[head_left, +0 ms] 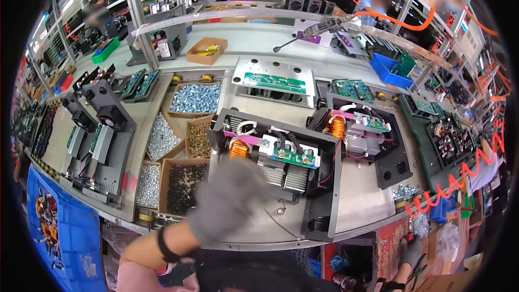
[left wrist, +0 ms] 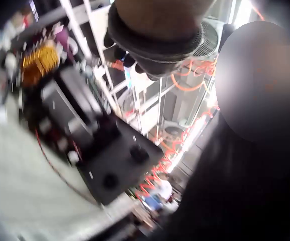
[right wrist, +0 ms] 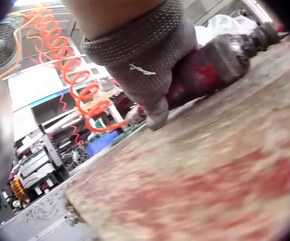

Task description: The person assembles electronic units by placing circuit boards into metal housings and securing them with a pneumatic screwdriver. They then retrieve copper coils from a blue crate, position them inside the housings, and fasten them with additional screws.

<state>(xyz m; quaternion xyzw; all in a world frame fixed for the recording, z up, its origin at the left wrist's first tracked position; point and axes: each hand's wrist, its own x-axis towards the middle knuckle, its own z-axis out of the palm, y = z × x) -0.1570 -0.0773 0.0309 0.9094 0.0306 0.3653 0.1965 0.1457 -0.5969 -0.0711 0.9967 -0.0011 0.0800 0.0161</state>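
Note:
My left hand (head_left: 230,200), in a grey knit glove and blurred, is over the front of the bench between the screw boxes and a black chassis (head_left: 319,184). In the left wrist view its dark fingertips (left wrist: 130,60) show under the cuff; whether they hold something small I cannot tell. That chassis carries an orange copper coil (head_left: 238,150), finned heatsinks (head_left: 292,176) and a green circuit board (head_left: 294,156). Low at the right, my gloved right hand (head_left: 412,251) grips a grimy red and black power screwdriver (right wrist: 205,73), close over a worn, red-stained board (right wrist: 210,186).
Cardboard boxes of silver screws (head_left: 195,98), brass screws (head_left: 200,139) and black screws (head_left: 185,186) stand left of the chassis. A second chassis (head_left: 378,135) is to its right. A hanging driver (head_left: 313,31) and a coiled red hose (head_left: 448,186) cross the space above.

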